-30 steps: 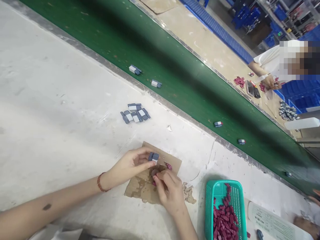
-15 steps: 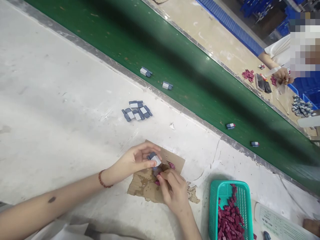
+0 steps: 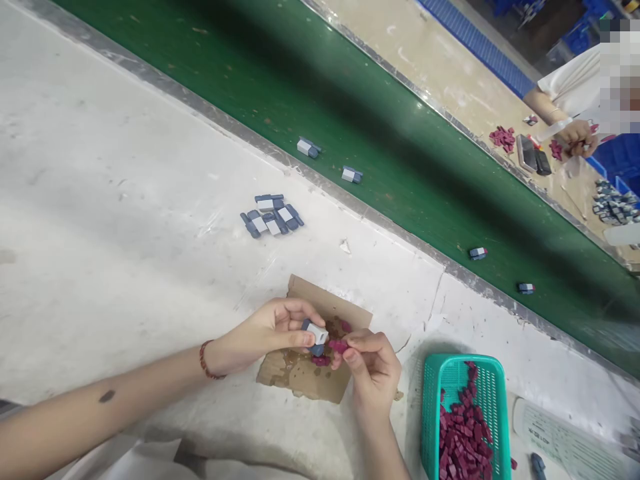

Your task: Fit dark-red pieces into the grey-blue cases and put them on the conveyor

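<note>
My left hand (image 3: 280, 330) is closed around a small blue-and-white plastic part (image 3: 317, 335), its white end turned to the right. Pinched between thumb and forefinger of my right hand (image 3: 373, 367) is a small dark-red piece (image 3: 339, 345), just beside the blue-and-white part; whether the two touch I cannot tell. Beneath both hands lies a piece of brown cardboard (image 3: 320, 387) with wet stains. More dark-red pieces (image 3: 321, 361) rest on it. Several blue-and-white parts (image 3: 273, 215) sit grouped on the white table beyond my left hand.
A teal basket (image 3: 429, 413) of dark-red pieces stands at the right, beside a bottle with printed text (image 3: 565, 437). A green conveyor belt (image 3: 240, 100) crosses behind, carrying a few blue-and-white parts (image 3: 352, 175). Across it, a co-worker's hands (image 3: 577, 137) handle small pieces.
My right hand has lifted a dark-red piece off the cardboard and brought it beside the blue-and-white part, which has turned in my left hand. Parts on the belt have shifted right in view.
</note>
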{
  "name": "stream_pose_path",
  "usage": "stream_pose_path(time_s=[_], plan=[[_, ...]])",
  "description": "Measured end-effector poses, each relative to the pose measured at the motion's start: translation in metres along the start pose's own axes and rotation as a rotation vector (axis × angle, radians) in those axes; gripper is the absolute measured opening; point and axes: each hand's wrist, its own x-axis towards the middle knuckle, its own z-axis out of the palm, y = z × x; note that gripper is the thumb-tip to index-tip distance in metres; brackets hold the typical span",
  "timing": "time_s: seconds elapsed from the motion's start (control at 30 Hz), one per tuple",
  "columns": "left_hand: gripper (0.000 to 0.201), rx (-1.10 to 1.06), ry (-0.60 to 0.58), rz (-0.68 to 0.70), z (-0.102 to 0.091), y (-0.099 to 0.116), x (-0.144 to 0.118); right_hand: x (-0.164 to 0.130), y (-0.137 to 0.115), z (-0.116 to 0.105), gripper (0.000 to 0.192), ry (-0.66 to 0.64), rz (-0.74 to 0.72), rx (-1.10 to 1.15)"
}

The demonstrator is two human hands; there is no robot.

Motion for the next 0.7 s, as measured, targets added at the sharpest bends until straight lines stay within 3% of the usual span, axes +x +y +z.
stream_pose_path(time_s=[0.2,0.37,0.7], plan=[[0.031,-0.025,0.024,0.169,0.000,-0.012,0.000,-0.003,0.002,0.010,0.030,0.060,0.062,0.100],[0.028,-0.011,0.004,0.230,0.000,-0.015,0.000,-0.002,0.005,0.013,0.029,0.068,0.073,0.120],[0.027,0.148,0.154,0.268,0.002,-0.017,-0.003,-0.005,0.006,0.016,0.032,0.063,0.121,-0.090]])
